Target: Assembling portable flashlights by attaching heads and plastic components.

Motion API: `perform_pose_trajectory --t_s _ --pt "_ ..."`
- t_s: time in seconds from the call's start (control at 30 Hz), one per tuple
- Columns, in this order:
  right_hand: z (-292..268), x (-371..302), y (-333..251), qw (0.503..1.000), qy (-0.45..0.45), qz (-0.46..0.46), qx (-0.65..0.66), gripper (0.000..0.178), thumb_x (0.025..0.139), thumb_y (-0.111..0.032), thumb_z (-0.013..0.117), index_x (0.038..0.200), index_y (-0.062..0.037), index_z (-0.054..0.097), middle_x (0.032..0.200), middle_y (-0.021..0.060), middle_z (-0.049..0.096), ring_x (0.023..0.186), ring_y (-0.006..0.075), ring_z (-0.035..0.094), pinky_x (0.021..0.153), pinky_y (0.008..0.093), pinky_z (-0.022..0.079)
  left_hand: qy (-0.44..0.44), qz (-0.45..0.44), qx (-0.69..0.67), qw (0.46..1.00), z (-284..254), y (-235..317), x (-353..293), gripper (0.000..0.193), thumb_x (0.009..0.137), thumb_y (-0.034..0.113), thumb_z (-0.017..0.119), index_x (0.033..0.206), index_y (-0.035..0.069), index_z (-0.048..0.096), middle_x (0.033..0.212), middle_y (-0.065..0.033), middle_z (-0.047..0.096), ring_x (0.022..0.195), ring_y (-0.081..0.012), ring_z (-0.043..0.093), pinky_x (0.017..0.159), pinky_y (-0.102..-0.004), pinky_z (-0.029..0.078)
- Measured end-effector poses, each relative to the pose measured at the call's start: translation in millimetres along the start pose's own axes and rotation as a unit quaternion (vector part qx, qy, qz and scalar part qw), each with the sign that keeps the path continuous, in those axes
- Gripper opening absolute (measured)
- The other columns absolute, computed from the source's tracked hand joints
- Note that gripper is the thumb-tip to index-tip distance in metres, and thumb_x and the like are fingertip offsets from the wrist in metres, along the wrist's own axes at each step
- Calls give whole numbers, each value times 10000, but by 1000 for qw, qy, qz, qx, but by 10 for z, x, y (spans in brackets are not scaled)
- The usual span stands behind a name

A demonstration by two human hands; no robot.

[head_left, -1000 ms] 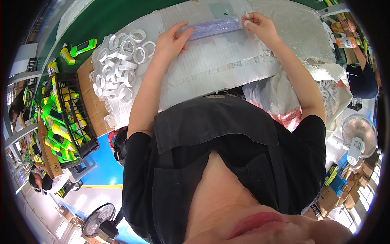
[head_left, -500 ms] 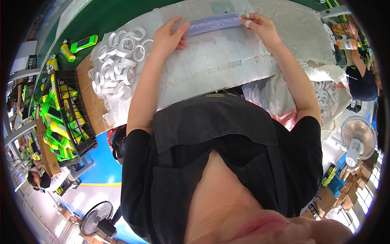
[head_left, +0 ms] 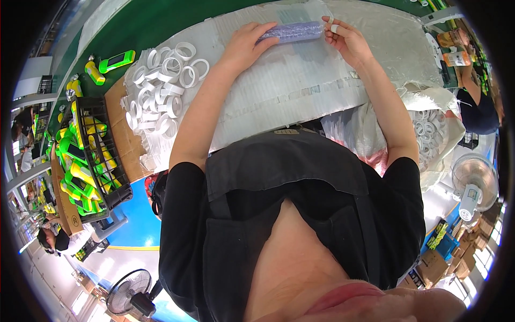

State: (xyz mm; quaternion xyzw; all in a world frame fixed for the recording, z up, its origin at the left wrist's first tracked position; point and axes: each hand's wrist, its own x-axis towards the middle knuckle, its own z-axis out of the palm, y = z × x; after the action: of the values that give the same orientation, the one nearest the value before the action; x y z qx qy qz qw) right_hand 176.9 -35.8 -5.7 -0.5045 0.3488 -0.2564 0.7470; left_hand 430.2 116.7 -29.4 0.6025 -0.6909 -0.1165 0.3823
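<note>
A pale purple, clear-wrapped roll (head_left: 296,32) lies across the far part of the layered, plastic-covered work surface. My left hand (head_left: 252,45) is wrapped over the roll's left end, with the thumb on the near side. At its right end is my right hand (head_left: 347,43), fingers bent in a pinch around a thin white ring (head_left: 330,19). A white band (head_left: 334,28) circles one finger of that hand. To the left of my left forearm is a loose pile of white rings (head_left: 161,88), spread on the plastic.
A black crate (head_left: 102,150) full of green-and-yellow devices stands at the left, with a few more devices (head_left: 115,61) on the green table. A woven sack (head_left: 429,129) at the right holds more white rings. Fans stand on both sides; other people are at the edges.
My left hand has slid right and closed farther over the roll's left end. My right hand has turned slightly and moved a little away from the right end.
</note>
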Motion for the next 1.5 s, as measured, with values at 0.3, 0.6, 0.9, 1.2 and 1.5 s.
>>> perform_pose_trajectory --t_s 0.3,0.6,0.9,1.2,1.5 --pt "60 -46 51 958 26 -112 -263 386 923 -79 592 1299 -4 551 1199 41 633 1056 124 610 964 259 455 -20 -136 -118 983 -137 -4 3 449 978 425 522 1267 87 587 1185 -122 643 1128 -252 575 943 -351 456" --pt "-23 57 31 985 40 -55 -158 338 916 -91 607 1248 -29 609 1060 21 671 948 90 604 840 216 485 20 -138 -275 951 -203 -4 -160 418 922 298 634 1322 187 585 1227 -60 621 1087 -190 577 931 -294 456" --pt "-88 61 -123 997 15 -7 73 333 926 -81 572 1243 19 564 897 -4 607 770 76 536 738 232 496 -5 -106 -114 988 -135 48 -144 508 794 164 766 1276 216 613 1222 -50 607 1121 -224 570 965 -315 458" --pt "-135 42 -90 996 61 -62 -37 312 912 -75 570 1215 -8 595 1010 29 650 827 89 574 807 243 491 18 -53 -68 996 -88 2 -83 484 803 237 758 1261 194 608 1146 -96 623 1102 -286 554 936 -361 466" --pt "-71 88 19 928 73 -172 -323 357 904 -78 598 1256 -16 586 1248 64 637 1129 116 599 900 259 472 9 -52 -49 997 -79 24 -94 475 833 250 745 1279 181 598 1183 -77 618 1114 -242 572 949 -333 462"
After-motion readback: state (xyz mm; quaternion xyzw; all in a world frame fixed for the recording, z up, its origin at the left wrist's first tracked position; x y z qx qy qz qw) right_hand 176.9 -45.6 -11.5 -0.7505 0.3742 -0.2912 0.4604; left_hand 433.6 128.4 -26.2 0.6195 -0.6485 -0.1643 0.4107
